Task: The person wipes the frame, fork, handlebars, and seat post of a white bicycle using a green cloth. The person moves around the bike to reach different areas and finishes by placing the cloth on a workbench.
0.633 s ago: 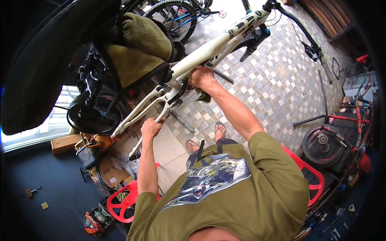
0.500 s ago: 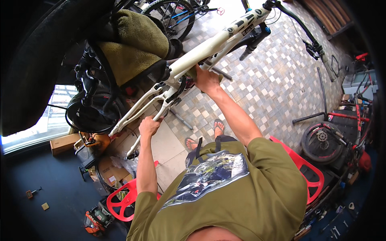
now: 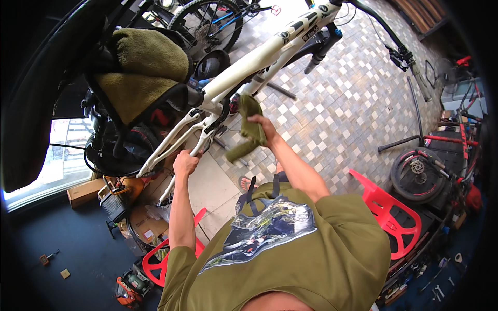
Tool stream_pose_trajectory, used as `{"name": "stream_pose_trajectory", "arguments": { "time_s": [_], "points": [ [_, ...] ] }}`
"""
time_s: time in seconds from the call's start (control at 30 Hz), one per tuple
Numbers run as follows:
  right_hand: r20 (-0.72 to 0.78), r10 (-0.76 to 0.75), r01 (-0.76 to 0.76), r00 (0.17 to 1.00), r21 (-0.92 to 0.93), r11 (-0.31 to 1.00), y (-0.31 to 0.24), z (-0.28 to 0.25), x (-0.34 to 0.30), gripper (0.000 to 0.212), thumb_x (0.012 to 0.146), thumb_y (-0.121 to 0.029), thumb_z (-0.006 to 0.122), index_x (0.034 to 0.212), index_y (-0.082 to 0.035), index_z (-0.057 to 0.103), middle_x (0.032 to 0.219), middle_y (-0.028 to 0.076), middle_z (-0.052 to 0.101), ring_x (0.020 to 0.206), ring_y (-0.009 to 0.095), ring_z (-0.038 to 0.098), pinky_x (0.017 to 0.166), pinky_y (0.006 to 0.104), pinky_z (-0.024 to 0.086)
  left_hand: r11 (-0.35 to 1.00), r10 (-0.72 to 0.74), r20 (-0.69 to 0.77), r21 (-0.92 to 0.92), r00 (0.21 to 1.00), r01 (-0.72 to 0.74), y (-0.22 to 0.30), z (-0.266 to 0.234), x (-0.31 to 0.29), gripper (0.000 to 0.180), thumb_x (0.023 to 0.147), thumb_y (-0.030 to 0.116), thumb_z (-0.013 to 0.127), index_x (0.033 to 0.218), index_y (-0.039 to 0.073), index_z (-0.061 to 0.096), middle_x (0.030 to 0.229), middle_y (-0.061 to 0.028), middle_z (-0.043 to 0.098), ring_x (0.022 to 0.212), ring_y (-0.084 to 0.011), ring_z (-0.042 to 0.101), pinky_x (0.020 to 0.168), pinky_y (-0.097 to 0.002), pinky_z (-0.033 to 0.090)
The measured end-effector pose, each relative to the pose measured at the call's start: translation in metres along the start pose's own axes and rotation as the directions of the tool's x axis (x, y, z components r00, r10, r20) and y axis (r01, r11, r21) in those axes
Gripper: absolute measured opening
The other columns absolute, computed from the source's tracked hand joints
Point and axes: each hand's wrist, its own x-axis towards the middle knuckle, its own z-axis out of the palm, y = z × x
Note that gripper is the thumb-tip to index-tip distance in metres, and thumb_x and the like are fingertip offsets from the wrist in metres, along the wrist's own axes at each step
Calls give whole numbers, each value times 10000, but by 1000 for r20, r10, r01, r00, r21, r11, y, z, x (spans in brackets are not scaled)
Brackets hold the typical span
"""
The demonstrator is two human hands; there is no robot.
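A cream-white bicycle frame (image 3: 249, 67) slants across the upper middle, its handlebar end at the upper right. My left hand (image 3: 185, 163) is closed around the lower arm of its rear triangle. Just off the frame's middle, on the near side, my right hand (image 3: 263, 129) grips an olive-green cloth (image 3: 252, 122), whose loose end hangs down to the left. A larger olive towel (image 3: 150, 59) is draped at the frame's upper left, over a dark support that I cannot make out fully.
Red plastic seat parts (image 3: 389, 217) show on both sides of me. A wheel with a brake disc (image 3: 416, 167) lies at the right near a red frame. Another bicycle (image 3: 212, 26) stands at the back. A cardboard box (image 3: 85, 193) and tools lie to the left.
My right hand has come away from under the frame toward me, bringing the cloth into full view. My left hand stays on the rear arm, and the view has shifted slightly.
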Motion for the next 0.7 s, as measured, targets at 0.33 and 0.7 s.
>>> {"name": "stream_pose_trajectory", "arguments": {
  "time_s": [0.33,0.7],
  "points": [
    [105,26,-32,994,54,998,-48,1,91,226,929,-199,657,1056,-13,660,938,110,734,804,237,720,798,352,598,1000,-23,20,-19,1000,23,3,13,8,476,864,584,660,1046,161,782,949,-176,752,970,-381,709,849,-486,543],
    [-71,-330,-257,941,-785,-564,-38,82,38,640,849,-290,625,1447,-118,474,1015,234,712,987,466,676,871,563,537,1000,12,-37,-21,999,-13,15,-7,-7,544,840,632,643,1097,171,772,1113,-187,734,1070,-379,688,942,-471,540]
  ]
}}
